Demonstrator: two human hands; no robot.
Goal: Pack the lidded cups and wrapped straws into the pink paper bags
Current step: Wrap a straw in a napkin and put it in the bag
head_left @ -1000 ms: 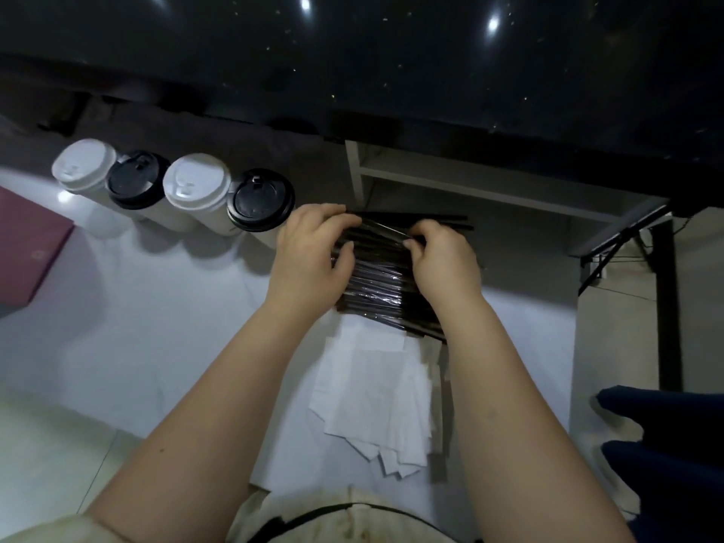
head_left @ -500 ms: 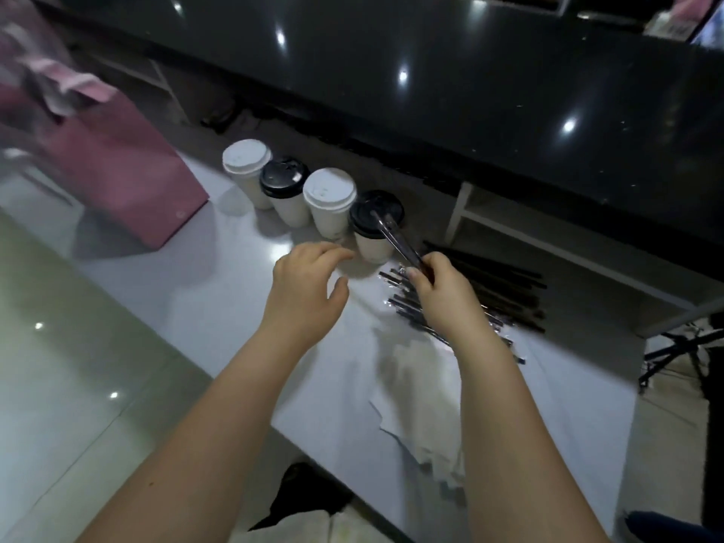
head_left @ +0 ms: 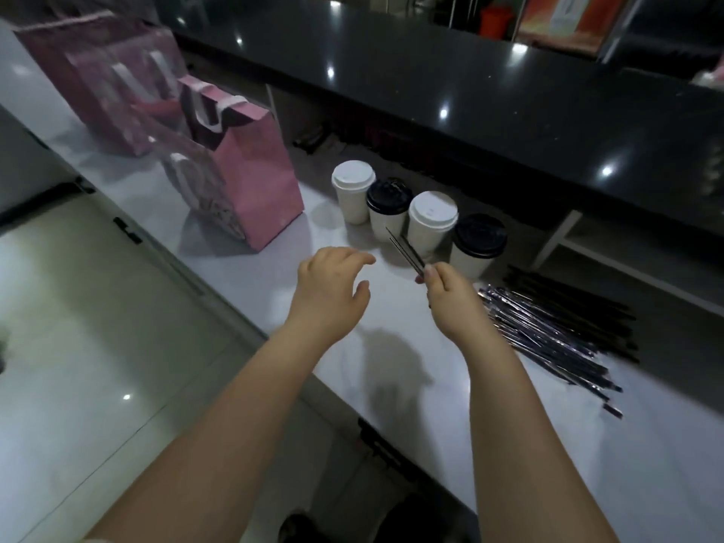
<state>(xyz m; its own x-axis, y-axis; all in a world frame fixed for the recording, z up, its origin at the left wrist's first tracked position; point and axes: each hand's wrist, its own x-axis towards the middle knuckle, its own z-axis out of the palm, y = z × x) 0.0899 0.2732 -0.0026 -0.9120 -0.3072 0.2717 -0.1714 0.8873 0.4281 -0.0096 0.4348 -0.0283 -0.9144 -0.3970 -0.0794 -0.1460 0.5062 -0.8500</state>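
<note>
Two wrapped straws (head_left: 403, 250) pinched in right hand (head_left: 450, 295), above table (head_left: 391, 346)

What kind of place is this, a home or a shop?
Probably a café or drinks shop: four lidded paper cups stand in a row, a pile of wrapped straws lies beside them, and pink paper bags stand on the same white counter.

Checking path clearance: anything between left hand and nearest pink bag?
Head view: only bare white counter between the left hand and the pink bag.
</note>
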